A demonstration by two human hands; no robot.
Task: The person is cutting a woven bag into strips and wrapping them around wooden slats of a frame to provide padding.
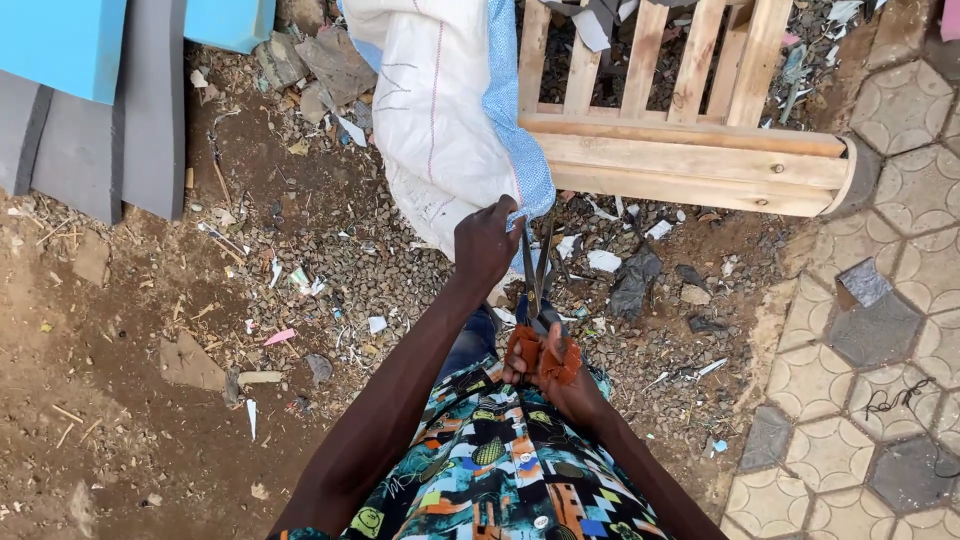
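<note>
Head view: left hand [487,243] pinches the edge of a white sack [440,110] with blue trim, draped over a wooden frame [690,150]; right hand [560,375] is clenched on orange-handled scissors [535,300], blades up at the hem. Blades so close to the fingers risk a nick. Blue panels [70,45] lie upper left.

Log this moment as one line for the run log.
left hand: grips edge of white sack | right hand: holds orange-handled scissors, blades at sack edge | backdrop: wooden pallet, littered dirt
</note>
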